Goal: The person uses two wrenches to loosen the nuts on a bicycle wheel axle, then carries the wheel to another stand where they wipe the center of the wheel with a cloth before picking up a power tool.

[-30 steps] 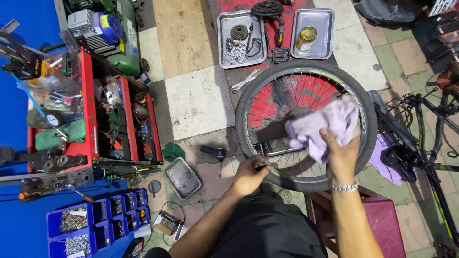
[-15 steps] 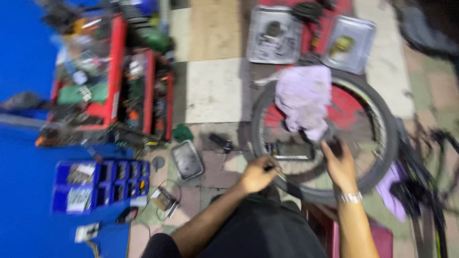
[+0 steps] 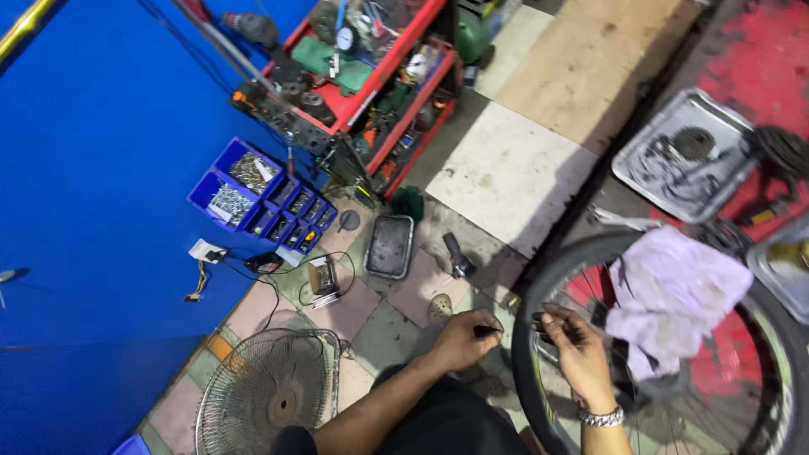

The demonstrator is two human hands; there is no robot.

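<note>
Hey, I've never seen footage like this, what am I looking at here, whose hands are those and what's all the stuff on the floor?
This is one picture from a camera worn on a person's head, looking down at their own two bare hands. There is no machine. The left hand pinches a small dark object, too small to identify. The right hand, with a metal bracelet at the wrist, rests on the spokes of a bicycle wheel near its dark tyre. A pale purple cloth is draped over the wheel. On the tiled floor lie a small dark tray, blue parts bins, a red tool cart, a fan grille and a metal tray of parts.
</note>
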